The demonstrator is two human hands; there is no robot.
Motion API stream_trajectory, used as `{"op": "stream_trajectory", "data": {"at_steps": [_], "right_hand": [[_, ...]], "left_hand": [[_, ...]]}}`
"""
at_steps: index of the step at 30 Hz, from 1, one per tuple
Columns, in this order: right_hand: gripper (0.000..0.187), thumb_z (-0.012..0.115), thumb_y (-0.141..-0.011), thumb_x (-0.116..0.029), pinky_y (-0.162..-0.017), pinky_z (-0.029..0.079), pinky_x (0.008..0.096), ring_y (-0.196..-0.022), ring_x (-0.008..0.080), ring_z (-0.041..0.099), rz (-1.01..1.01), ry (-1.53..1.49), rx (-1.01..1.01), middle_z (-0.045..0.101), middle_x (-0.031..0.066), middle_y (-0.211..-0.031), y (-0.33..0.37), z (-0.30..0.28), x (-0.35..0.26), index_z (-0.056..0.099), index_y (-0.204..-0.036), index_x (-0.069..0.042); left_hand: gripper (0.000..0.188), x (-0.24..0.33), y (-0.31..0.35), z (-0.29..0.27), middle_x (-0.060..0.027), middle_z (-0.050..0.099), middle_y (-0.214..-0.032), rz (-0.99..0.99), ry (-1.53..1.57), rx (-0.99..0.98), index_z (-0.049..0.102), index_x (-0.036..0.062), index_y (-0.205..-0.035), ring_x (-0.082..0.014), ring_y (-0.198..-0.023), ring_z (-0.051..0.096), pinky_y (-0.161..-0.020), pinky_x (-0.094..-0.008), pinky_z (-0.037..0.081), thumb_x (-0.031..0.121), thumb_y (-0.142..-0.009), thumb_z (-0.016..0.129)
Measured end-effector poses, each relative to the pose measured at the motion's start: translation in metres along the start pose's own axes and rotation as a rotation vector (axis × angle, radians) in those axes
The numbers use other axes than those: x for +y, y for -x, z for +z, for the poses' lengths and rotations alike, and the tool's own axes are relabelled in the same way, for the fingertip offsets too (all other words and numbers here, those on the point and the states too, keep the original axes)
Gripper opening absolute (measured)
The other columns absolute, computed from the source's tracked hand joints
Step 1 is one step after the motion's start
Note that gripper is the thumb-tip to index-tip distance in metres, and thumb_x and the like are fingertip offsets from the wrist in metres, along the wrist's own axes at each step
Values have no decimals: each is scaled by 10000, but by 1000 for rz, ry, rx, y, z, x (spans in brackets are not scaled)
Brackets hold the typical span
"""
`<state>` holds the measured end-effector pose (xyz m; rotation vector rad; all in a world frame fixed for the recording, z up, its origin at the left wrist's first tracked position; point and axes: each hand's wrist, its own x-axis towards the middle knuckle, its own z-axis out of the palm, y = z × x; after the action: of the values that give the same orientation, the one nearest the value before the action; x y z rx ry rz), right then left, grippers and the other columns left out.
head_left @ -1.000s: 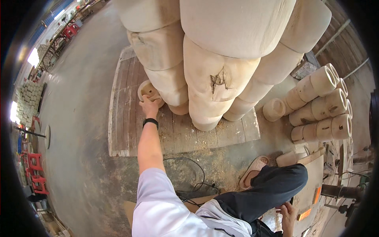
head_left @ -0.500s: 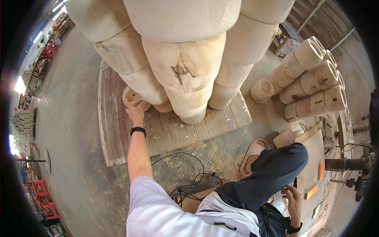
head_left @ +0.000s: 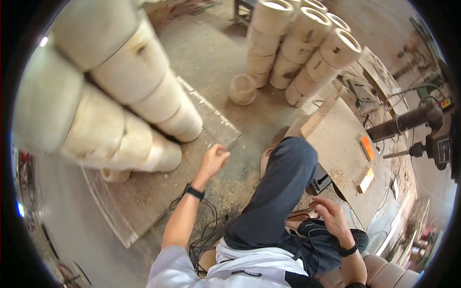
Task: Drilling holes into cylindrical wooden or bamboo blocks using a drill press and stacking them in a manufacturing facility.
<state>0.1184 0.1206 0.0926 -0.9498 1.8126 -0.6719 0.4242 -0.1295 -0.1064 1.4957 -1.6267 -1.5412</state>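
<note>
My left hand is over the near edge of a wooden pallet, its fingers loosely curled and nothing visible in them. Just left of it rise tall stacks of pale, rounded wooden cylinders, blurred toward the top. A lower cylinder stands on the pallet at their left foot, partly covered by the stack. Over my lap, beside the work table, my right hand is held with bent fingers apart, and I see nothing in it.
Hollow wooden cylinders stand stacked beyond the table, with a single one on the floor beside them. A tilted board table carries shavings and orange blocks. At right is a drill-like machine. Black cables lie by my legs.
My view has swung right. My left hand has left the small cylinder on the pallet and moved right, toward my knee. My right hand has risen a little over my lap.
</note>
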Motion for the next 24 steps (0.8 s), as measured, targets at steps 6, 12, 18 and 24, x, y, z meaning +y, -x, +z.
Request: {"op": "stream_trajectory", "data": {"at_steps": [6,12,18,24], "right_hand": [[262,590,-928,-98,-829,523,363,-952,311,681,-43,52,84,702,185,-994,14,-13,19,626,-1154,29],[267,576,-929,-81,-853,517,315,-950,226,683,177,24,118,723,132,-1010,13,-27,1,613,-1160,48],[282,584,-930,-108,-838,519,328,-932,246,685,207,-18,104,717,133,-1021,1,-26,13,612,-1173,34],[289,577,-950,-145,-807,527,381,-953,326,668,-75,35,117,681,178,-1004,1,-32,27,598,-1188,19]], "left_hand": [[668,49,-199,95,-274,585,-1253,65,-161,222,488,-51,-1300,-367,-1191,562,-989,-434,444,339,-810,722],[848,0,-337,108,-279,402,-1404,-420,340,334,154,-16,-1462,-445,-1095,592,-704,-486,624,437,-917,619],[547,-11,-342,107,-192,384,-1439,-281,705,247,236,-15,-1451,-385,-1227,487,-816,-528,600,213,-991,424],[553,37,-262,63,-200,433,-1363,-63,606,51,287,56,-1443,-430,-1133,558,-767,-505,618,127,-929,479]]}}
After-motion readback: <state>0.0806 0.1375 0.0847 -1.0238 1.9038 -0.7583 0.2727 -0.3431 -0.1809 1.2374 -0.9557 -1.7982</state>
